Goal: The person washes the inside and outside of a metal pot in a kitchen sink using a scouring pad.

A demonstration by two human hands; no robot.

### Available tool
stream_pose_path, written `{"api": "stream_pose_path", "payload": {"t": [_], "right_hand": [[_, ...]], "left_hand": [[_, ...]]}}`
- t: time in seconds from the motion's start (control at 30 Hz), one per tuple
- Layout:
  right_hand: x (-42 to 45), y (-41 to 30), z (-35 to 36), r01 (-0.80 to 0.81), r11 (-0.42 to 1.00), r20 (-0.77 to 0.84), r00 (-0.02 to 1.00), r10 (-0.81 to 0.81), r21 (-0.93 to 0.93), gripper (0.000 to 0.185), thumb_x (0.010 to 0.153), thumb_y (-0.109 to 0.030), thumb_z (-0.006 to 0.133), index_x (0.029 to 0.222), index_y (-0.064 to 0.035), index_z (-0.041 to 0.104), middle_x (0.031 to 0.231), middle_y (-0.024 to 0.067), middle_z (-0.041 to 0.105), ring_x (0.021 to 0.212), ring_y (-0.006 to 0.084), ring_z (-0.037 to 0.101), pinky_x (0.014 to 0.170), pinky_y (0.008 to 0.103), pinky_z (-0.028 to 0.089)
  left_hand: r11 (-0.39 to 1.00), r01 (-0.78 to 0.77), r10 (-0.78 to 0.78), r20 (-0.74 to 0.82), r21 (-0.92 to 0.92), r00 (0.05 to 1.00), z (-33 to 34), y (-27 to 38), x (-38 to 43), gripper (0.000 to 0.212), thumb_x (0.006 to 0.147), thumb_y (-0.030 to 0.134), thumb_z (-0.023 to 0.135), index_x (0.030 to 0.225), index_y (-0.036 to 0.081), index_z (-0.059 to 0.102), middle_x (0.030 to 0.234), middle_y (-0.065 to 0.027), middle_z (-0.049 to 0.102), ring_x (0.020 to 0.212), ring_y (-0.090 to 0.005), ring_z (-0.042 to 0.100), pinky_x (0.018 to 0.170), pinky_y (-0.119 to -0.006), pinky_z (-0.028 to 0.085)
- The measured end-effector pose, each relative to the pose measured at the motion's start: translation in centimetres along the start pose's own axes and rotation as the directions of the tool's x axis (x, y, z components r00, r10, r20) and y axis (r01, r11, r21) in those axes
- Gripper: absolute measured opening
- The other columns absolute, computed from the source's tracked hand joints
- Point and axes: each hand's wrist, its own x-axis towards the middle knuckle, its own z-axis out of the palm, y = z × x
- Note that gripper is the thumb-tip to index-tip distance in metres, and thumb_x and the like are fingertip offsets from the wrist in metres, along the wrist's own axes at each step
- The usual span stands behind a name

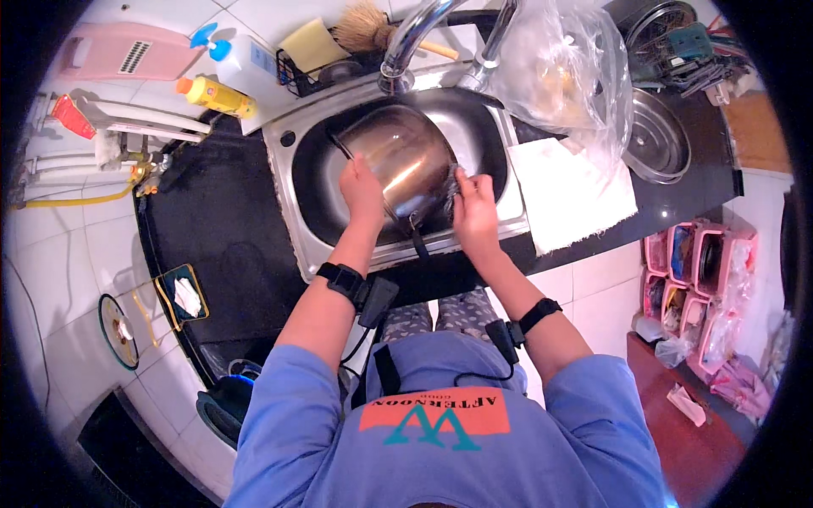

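A brownish steel pot (406, 152) lies tilted on its side within the stainless steel sink (289, 235). My left hand (362, 190) grips the pot's rim on its left side. At the pot's right end, my right hand (473, 206) presses a dark, wiry scouring pad (452, 190) against the metal. A pot handle hangs near the sink's front edge. The chrome faucet (403, 54) arches above the back of the sink. The pot's inside is hidden from view.
Right of the sink lie a white cloth (571, 197), a clear plastic bag (559, 76) and a round steel pan (657, 136). A yellow bottle (219, 97), a white pump bottle (244, 70) and a straw brush (368, 28) stand or lie behind. Pipes (146, 127) run at left.
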Motion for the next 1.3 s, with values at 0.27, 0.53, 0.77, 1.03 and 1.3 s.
{"api": "stream_pose_path", "payload": {"t": [0.27, 0.53, 0.77, 1.03, 1.3], "right_hand": [[3.6, -3.4, -1.0, 0.117, 0.983, 0.024, 0.993, -0.114, -0.145, 0.039, 0.088, 0.002, 0.053, 0.127, 0.0057, 0.059, 0.107, 0.0227, 0.056, 0.099, 0.0397, 0.056, 0.085, 0.0459, 0.05], [2.0, -4.1, -3.9, 0.034, 0.999, 0.034, 0.999, -0.034, 0.022, 0.041, 0.087, 0.005, 0.061, 0.127, 0.0012, 0.061, 0.112, 0.0196, 0.053, 0.102, 0.0374, 0.058, 0.09, 0.0405, 0.049], [3.4, -6.0, -7.3, 0.016, 0.976, -0.05, 0.999, -0.006, 0.216, 0.041, 0.087, 0.003, 0.063, 0.128, -0.0001, 0.061, 0.107, 0.0186, 0.054, 0.095, 0.0356, 0.06, 0.085, 0.0388, 0.05], [4.2, -5.1, -7.3, 0.041, 0.994, -0.092, 0.995, -0.032, 0.105, 0.039, 0.086, 0.002, 0.064, 0.125, -0.0005, 0.063, 0.109, 0.0196, 0.055, 0.097, 0.0371, 0.06, 0.085, 0.0399, 0.051], [1.7, -4.8, -2.5, 0.105, 0.994, 0.036, 0.994, -0.106, 0.028, 0.044, 0.084, -0.002, 0.066, 0.128, -0.0001, 0.06, 0.113, 0.0202, 0.054, 0.105, 0.04, 0.057, 0.089, 0.0438, 0.05]], "left_hand": [[0.995, 0.091, -0.082, 0.207, -0.034, 0.975, 0.6, 1.6, -0.8, 0.041, 0.103, 0.03, 0.048, 0.084, -0.006, 0.056, 0.081, -0.0233, 0.061, 0.076, -0.032, 0.056, 0.074, -0.045, 0.043], [0.992, 0.113, -0.101, 0.173, -0.06, 0.98, 0.1, 2.9, -0.9, 0.043, 0.102, 0.033, 0.049, 0.085, -0.005, 0.057, 0.08, -0.0235, 0.061, 0.075, -0.0341, 0.057, 0.073, -0.047, 0.043], [0.998, -0.049, 0.034, 0.331, 0.037, 0.943, -3.3, 6.0, -0.5, 0.041, 0.103, 0.032, 0.049, 0.087, -0.005, 0.057, 0.076, -0.0254, 0.057, 0.069, -0.0328, 0.052, 0.069, -0.047, 0.042], [0.963, -0.265, 0.229, 0.664, -0.048, 0.712, -3.8, 9.1, -1.6, 0.035, 0.103, 0.029, 0.051, 0.096, -0.004, 0.058, 0.086, -0.0263, 0.061, 0.078, -0.0345, 0.059, 0.075, -0.041, 0.047], [0.971, -0.223, 0.073, 0.77, 0.091, 0.634, -4.1, -0.7, -2.2, 0.03, 0.103, 0.025, 0.051, 0.113, -0.001, 0.061, 0.095, -0.016, 0.068, 0.087, -0.0263, 0.062, 0.084, -0.036, 0.048]]}}
